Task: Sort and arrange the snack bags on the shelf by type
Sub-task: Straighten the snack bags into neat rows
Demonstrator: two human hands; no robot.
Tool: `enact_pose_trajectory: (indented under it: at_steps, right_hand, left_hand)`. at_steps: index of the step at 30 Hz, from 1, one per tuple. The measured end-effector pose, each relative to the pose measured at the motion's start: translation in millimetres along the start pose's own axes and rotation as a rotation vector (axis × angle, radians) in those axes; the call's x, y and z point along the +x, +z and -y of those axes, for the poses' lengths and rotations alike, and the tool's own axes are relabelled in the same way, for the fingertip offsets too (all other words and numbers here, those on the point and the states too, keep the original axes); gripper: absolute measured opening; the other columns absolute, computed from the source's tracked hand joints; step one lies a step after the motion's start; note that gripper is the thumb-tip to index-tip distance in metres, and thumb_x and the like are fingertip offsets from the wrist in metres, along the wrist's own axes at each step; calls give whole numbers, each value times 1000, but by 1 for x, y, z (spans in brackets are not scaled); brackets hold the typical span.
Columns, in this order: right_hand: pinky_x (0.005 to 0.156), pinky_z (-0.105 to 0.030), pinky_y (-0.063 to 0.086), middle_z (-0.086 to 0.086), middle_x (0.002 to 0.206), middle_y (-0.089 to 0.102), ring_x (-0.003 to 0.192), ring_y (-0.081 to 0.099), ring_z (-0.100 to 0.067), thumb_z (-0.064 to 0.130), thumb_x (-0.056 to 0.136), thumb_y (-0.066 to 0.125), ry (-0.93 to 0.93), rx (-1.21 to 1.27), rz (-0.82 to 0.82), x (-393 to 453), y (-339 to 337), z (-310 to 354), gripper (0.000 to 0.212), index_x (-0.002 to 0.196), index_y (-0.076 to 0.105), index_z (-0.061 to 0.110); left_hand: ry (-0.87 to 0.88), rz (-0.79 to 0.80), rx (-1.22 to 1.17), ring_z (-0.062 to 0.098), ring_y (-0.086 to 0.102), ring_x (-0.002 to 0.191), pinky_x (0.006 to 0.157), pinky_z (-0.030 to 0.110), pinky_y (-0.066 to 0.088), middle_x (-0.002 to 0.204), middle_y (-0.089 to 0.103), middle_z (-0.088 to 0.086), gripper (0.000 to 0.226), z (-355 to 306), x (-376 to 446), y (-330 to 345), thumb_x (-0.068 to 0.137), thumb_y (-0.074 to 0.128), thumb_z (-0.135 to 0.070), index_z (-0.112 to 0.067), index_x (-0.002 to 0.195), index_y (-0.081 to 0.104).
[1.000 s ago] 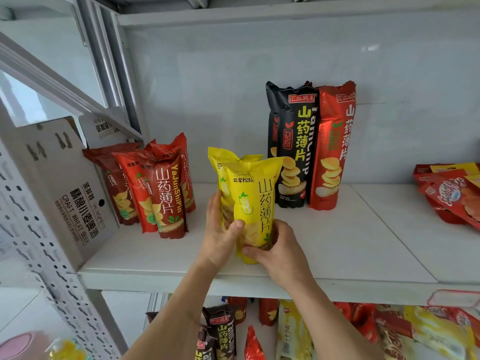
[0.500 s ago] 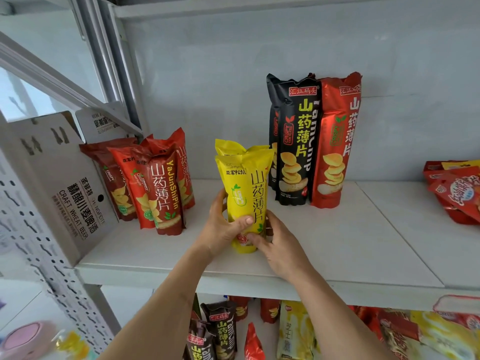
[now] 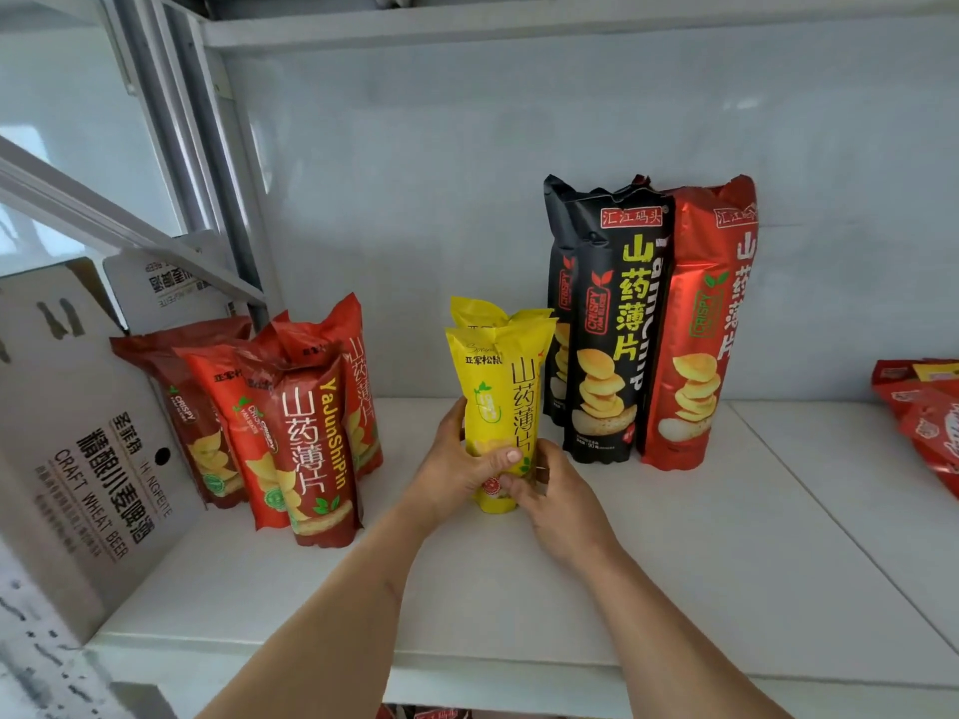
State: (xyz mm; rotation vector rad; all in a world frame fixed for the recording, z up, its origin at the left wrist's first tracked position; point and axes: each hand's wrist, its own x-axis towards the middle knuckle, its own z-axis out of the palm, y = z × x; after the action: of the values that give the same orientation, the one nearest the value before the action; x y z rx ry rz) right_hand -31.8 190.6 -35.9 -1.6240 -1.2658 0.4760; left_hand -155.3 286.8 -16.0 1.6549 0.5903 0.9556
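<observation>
Two yellow chip bags (image 3: 501, 386) stand upright, one behind the other, in the middle of the white shelf (image 3: 674, 589). My left hand (image 3: 462, 469) grips the front bag's lower left side, thumb across its front. My right hand (image 3: 558, 498) holds the bag's lower right side, fingers curled against it. Several short red chip bags (image 3: 306, 422) stand grouped at the left. Two tall black bags (image 3: 607, 324) and a tall red bag (image 3: 698, 324) stand against the back wall to the right of the yellow ones.
A white cardboard beer box (image 3: 88, 438) leans at the shelf's left end beside the metal upright (image 3: 228, 163). Flat red snack bags (image 3: 929, 412) lie at the far right. Another shelf board (image 3: 519, 23) runs overhead.
Both hands have pushed the yellow bags further back on the shelf, closer to the tall black bags, and the two bags now stand lined up one behind the other.
</observation>
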Motion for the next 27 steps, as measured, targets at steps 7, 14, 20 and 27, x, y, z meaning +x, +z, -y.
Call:
enact_pose_trajectory:
  at_steps: [7, 14, 20, 27]
  right_hand:
    - [95, -32, 51, 14, 126, 60, 113, 60, -5, 40, 91, 65, 10, -8, -44, 44, 10, -12, 49, 136, 46, 36]
    - [97, -40, 52, 11, 129, 60, 114, 61, -7, 64, 78, 55, 34, -4, -74, 76, 23, -25, 62, 136, 41, 46]
    - [103, -39, 48, 13, 139, 54, 121, 58, -9, 76, 73, 56, 69, 25, -65, 87, 25, -24, 78, 141, 30, 50]
    - [99, -37, 51, 16, 126, 61, 114, 60, -6, 51, 82, 71, 72, 66, -133, 86, 22, -25, 63, 136, 44, 36]
  left_hand:
    - [19, 9, 8, 14, 65, 117, 94, 37, 58, 134, 62, 1, 86, 25, 50, -7, 56, 88, -48, -36, 133, 50]
    - [39, -8, -15, 12, 67, 112, 91, 32, 58, 128, 66, 0, 77, 38, 78, -5, 61, 82, -53, -35, 130, 53]
    - [69, -6, -27, 12, 68, 109, 81, 23, 57, 124, 68, -2, 67, 41, 85, -7, 66, 76, -57, -39, 126, 53]
    - [64, 24, -41, -3, 67, 101, 77, 17, 54, 122, 66, -6, 66, 37, 91, -4, 63, 73, -56, -40, 121, 49]
